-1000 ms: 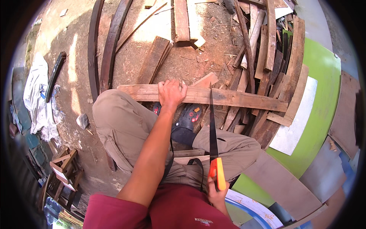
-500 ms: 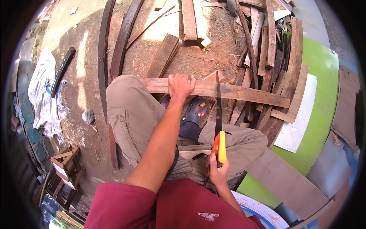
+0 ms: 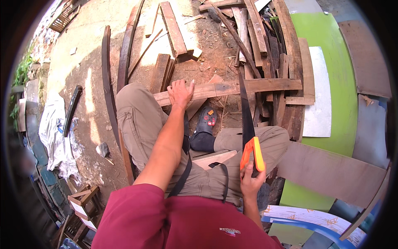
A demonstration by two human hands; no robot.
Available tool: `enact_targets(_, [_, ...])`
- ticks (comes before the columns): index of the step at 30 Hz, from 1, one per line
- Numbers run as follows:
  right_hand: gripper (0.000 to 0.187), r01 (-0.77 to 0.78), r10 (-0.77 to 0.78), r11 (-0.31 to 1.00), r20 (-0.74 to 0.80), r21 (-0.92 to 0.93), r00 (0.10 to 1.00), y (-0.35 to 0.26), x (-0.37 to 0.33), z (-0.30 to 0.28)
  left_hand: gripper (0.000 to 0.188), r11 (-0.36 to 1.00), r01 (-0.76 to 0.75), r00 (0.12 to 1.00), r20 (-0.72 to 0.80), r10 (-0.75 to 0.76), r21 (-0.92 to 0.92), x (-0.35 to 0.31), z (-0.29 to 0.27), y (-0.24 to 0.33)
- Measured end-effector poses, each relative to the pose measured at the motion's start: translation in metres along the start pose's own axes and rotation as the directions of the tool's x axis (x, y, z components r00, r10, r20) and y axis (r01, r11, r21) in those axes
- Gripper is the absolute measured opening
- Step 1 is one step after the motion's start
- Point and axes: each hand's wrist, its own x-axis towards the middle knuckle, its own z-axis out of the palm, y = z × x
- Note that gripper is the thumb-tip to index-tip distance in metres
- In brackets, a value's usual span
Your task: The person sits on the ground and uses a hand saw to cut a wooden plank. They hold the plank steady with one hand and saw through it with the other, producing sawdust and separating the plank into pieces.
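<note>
A long wooden plank (image 3: 269,85) lies crosswise in front of me, its left end by my raised left knee and its right end over a wood pile. My left hand (image 3: 180,93) grips it from above near the left end, fingers over its far edge. In my right hand (image 3: 251,182) is a handsaw (image 3: 247,120), held by its orange and yellow handle. The dark blade points away from me, and its tip part overlaps the plank right of my left hand. Whether the teeth touch the wood I cannot tell. A dark clog (image 3: 206,121) shows below the plank.
A pile of scrap wood (image 3: 286,45) stands at the right, beside a green sheet (image 3: 338,83) and a white panel (image 3: 319,93). Long dark boards (image 3: 108,74) lie at the left. Farther left are a white cloth (image 3: 54,133), a stone (image 3: 102,150) and a wooden crate (image 3: 85,199).
The saw and my right hand have shifted slightly right and nearer me. My left hand still holds the plank, with its fingers a little more spread. The whole view has tilted.
</note>
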Motion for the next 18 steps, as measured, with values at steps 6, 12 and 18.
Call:
enact_targets(6, [0.032, 0.264, -0.25, 0.962, -0.149, 0.078, 0.957, 0.099, 0.038, 0.015, 0.092, 0.895, -0.411, 0.884, 0.315, 0.345, 0.174, -0.032, -0.008, 0.05])
enact_targets(12, [0.036, 0.164, -0.143, 0.977, -0.149, 0.134, 0.978, 0.109, 0.04, 0.011, 0.096, 0.849, -0.364, 0.91, 0.338, 0.238, 0.382, -0.024, 0.007, 0.051])
enact_targets(18, [0.038, 0.225, -0.19, 0.945, -0.162, 0.237, 0.968, 0.108, 0.04, 0.003, 0.082, 0.926, -0.332, 0.882, 0.406, 0.238, 0.18, 0.013, -0.008, 0.051])
